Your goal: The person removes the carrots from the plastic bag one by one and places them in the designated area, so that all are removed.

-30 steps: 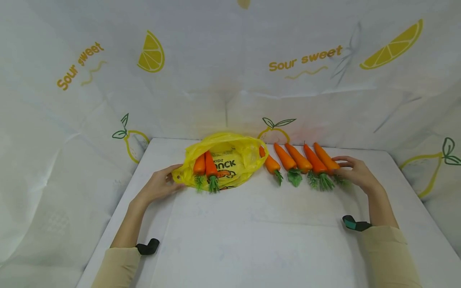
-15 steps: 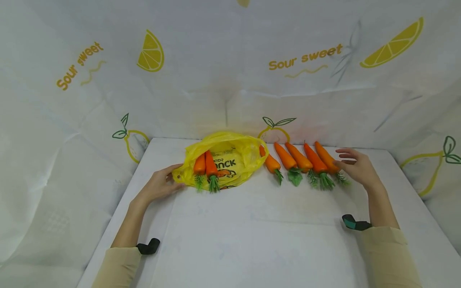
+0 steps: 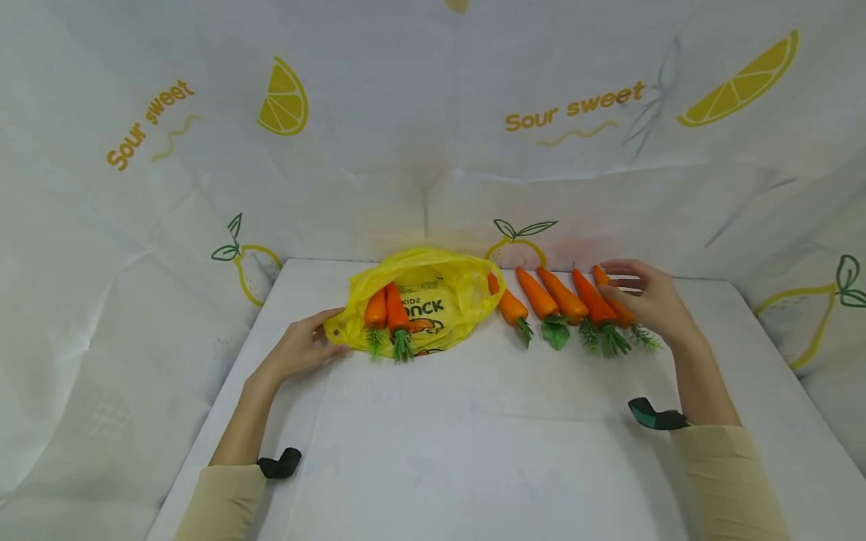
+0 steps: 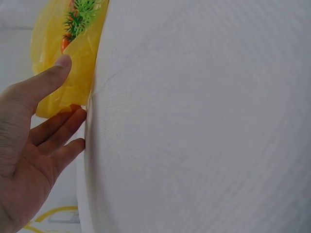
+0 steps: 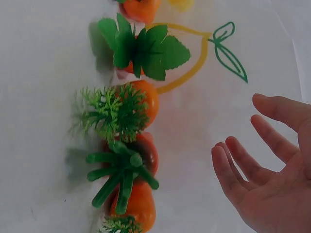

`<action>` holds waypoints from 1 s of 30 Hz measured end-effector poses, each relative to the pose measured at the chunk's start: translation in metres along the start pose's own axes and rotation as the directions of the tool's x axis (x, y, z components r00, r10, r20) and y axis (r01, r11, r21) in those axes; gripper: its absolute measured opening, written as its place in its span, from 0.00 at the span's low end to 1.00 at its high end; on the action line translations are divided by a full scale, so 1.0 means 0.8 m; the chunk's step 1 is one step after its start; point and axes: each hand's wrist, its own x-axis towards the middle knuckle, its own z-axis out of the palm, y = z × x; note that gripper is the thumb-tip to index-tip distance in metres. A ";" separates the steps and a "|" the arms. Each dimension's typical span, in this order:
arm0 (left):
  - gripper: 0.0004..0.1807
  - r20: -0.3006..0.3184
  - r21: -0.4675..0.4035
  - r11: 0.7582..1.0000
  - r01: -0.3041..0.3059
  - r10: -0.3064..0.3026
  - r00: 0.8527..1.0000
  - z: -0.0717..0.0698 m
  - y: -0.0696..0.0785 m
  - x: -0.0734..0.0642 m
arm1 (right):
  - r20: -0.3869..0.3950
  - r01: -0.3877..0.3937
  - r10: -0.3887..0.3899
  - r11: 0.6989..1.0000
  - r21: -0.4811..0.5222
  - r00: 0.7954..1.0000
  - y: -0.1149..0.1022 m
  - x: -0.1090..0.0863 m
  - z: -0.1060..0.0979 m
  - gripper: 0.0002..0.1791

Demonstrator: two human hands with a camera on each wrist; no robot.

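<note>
A yellow plastic bag (image 3: 467, 282) lies with its mouth toward me. My left hand (image 3: 307, 347) holds its left edge; in the left wrist view the thumb (image 4: 57, 73) lies on the bag (image 4: 77, 73) and the other fingers reach behind and below it. Two carrots (image 3: 398, 308) with green tops lie in the bag's mouth. To its right several carrots (image 3: 561, 297) stand in a row, tops toward me. Over the rightmost carrot (image 3: 620, 312) hovers my right hand (image 3: 652, 300), fingers spread, apart from the carrots in the right wrist view and holding nothing.
The carrot (image 3: 509, 304) nearest the bag has its tip behind the bag's right rim. A white cloth wall (image 3: 419, 188) with lemon prints rises right behind the row. The white table (image 3: 473, 443) stretches in front.
My right hand has left the rightmost carrot's top end, drawn slightly away to the right, then moved left and farther back above that carrot. The left hand and bag have stayed put.
</note>
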 end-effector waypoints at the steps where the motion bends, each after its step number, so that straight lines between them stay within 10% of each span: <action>1: 0.39 -0.001 -0.001 1.000 0.002 -0.002 1.000 0.000 0.000 0.000 | 0.005 0.013 -0.013 1.000 0.010 1.000 -0.005 0.001 0.002 0.28; 30: 0.39 0.001 -0.003 1.000 0.001 -0.001 1.000 -0.001 0.002 -0.001 | 0.187 0.231 -0.275 0.947 0.223 0.943 -0.133 0.059 0.135 0.24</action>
